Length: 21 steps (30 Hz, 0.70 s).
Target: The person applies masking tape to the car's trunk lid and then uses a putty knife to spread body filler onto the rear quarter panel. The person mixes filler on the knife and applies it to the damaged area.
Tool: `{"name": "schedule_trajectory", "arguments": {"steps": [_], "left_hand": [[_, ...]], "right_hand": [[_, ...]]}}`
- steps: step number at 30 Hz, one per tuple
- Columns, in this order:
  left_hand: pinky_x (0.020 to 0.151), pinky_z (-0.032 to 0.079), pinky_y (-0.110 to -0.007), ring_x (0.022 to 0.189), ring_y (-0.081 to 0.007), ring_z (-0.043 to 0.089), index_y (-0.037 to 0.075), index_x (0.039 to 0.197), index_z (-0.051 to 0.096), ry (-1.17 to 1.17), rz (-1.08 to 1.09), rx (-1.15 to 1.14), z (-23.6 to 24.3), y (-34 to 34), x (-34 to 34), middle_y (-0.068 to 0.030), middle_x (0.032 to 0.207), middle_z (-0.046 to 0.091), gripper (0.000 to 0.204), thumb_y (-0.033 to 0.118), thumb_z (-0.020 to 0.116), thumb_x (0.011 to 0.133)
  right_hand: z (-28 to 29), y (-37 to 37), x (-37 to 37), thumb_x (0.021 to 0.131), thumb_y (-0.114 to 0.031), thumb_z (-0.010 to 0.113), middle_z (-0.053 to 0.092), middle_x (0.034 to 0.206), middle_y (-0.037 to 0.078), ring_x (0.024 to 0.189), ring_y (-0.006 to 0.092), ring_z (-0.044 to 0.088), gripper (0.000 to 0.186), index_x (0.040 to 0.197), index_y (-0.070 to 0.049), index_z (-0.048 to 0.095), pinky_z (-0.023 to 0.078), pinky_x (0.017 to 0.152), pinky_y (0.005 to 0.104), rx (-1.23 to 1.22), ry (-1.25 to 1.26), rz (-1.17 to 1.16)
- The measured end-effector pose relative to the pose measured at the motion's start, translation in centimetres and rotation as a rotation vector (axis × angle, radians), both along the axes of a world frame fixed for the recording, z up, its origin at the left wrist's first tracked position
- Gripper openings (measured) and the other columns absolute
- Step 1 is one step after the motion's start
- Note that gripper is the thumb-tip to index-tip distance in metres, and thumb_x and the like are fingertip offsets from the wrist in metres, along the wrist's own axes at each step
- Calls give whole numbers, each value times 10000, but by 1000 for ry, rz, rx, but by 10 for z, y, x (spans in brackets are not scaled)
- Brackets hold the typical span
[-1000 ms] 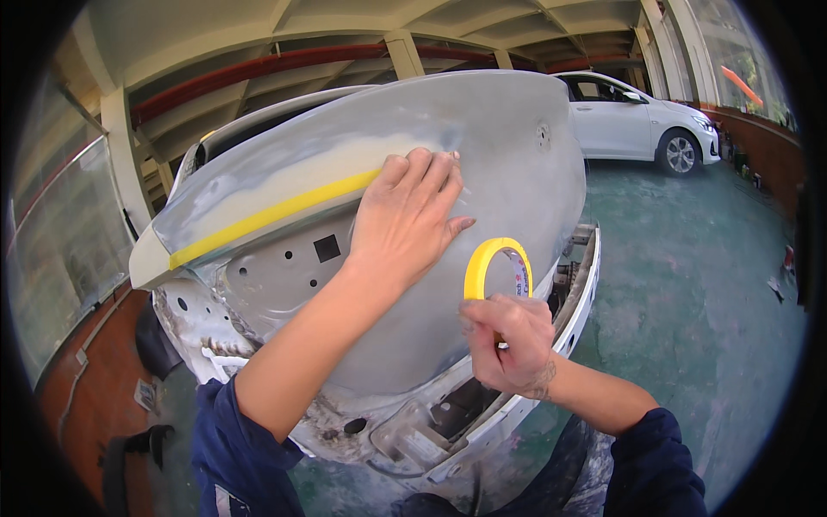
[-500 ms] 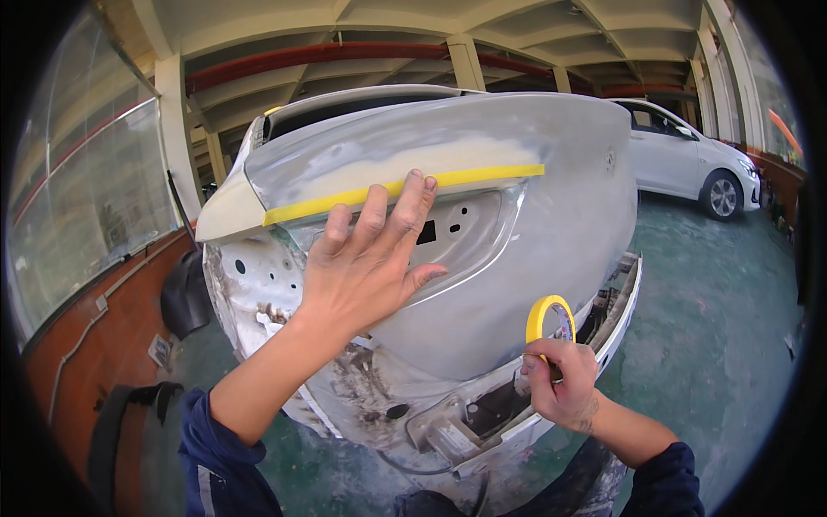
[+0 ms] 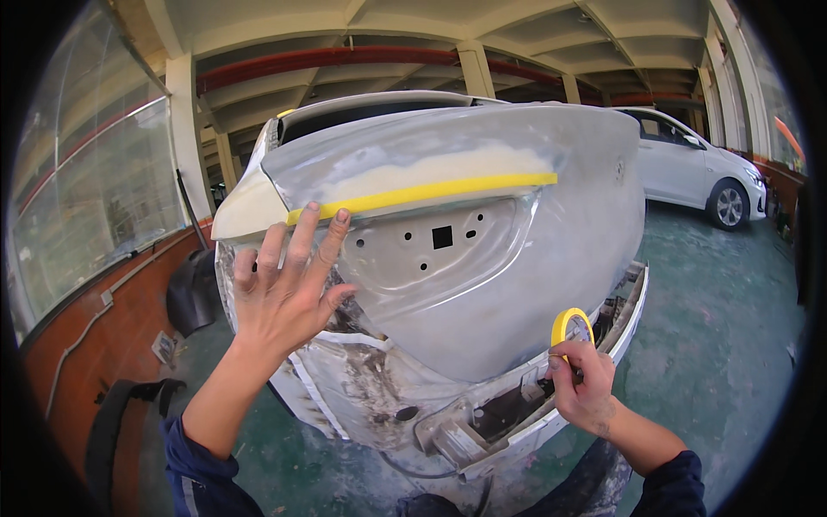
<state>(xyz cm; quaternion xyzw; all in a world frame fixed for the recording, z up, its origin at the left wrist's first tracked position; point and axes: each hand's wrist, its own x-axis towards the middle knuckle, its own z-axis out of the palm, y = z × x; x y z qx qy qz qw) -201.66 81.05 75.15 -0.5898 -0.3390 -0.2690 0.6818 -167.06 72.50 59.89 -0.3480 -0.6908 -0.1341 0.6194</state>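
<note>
Your left hand (image 3: 284, 297) is open, fingers spread, two fingertips at the left end of the yellow strip (image 3: 422, 192). Your right hand (image 3: 586, 386) grips the tape roll (image 3: 560, 327) near the panel (image 3: 577, 224)'s lower right edge. The strip runs from the panel's left edge, above a square hole (image 3: 442, 237). Past its right edge stands a white car (image 3: 676, 168).

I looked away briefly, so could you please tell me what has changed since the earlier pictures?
The bare left hand moved left along the straight yellow tape strip, uncovering its right end. The bare right hand kept its grip on the round yellow tape roll; the strip stayed on the grey curved panel.
</note>
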Motion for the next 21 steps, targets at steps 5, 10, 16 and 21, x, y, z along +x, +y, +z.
{"name": "schedule_trajectory", "arguments": {"steps": [5, 10, 16, 21], "left_hand": [[1048, 217, -408, 1278, -254, 353, 227, 1513, 491, -39, 52, -27, -4, -6, -19, -23, 1557, 373, 711, 599, 542, 909], [1078, 220, -430, 1319, -276, 334, 143, 1533, 450, -148, 77, -51, -15, -10, -28, -53, 1586, 336, 739, 449, 628, 884], [970, 319, -368, 1146, -233, 418, 47, 1432, 454, -343, -177, -208, -55, -38, 35, -76, 1330, 446, 549, 261, 583, 943], [762, 486, -277, 833, -125, 580, 21, 1363, 538, -802, -867, -1745, -111, -118, 188, -46, 1013, 651, 406, 115, 611, 975]], "right_hand": [[-31, -11, 19, 897, 42, 636, 618, 610, 62, 483, 193, 629, 162, 1022, -32, 565, 476, 484, 296, -125, 52, -83], [-79, -43, 52, 938, 4, 608, 654, 644, 58, 530, 129, 647, 172, 1083, -35, 524, 483, 514, 268, -424, 208, -31], [-97, -64, 104, 996, -110, 573, 683, 759, 65, 641, 145, 642, 246, 1216, -56, 477, 510, 643, 309, -826, 339, 213], [-39, -60, 110, 993, -136, 578, 686, 995, 139, 751, 226, 701, 426, 1392, -98, 433, 549, 701, 357, -1085, 78, 390]]}}
